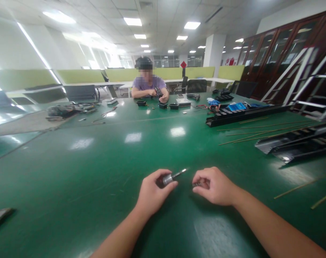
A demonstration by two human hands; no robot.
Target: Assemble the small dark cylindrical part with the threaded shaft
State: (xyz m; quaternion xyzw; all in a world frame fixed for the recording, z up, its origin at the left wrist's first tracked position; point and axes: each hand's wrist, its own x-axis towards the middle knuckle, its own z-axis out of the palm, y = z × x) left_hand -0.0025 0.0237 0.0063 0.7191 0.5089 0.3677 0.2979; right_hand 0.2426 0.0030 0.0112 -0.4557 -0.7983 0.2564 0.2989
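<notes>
My left hand (153,191) is closed around a short silver metal cylinder with a thin shaft (167,178). The shaft sticks out to the right, tilted slightly upward, with a pale tip. Its exact kind is not clear, and my palm hides the rear end. A small gap separates the shaft tip from my right hand (215,186). Thumb and fingers of that hand pinch a small ridged metal piece (197,184), partly covered by the fingertips. Both hands are above the green tabletop (106,157), close to its near side.
Across the table sits a person (149,84) handling a dark tool among small black boxes (174,106). Long black metal channels (300,143) and thin brass-coloured rods (259,135) lie at right. A bagged heap (62,110) is far left. A flat object (0,216) lies near left.
</notes>
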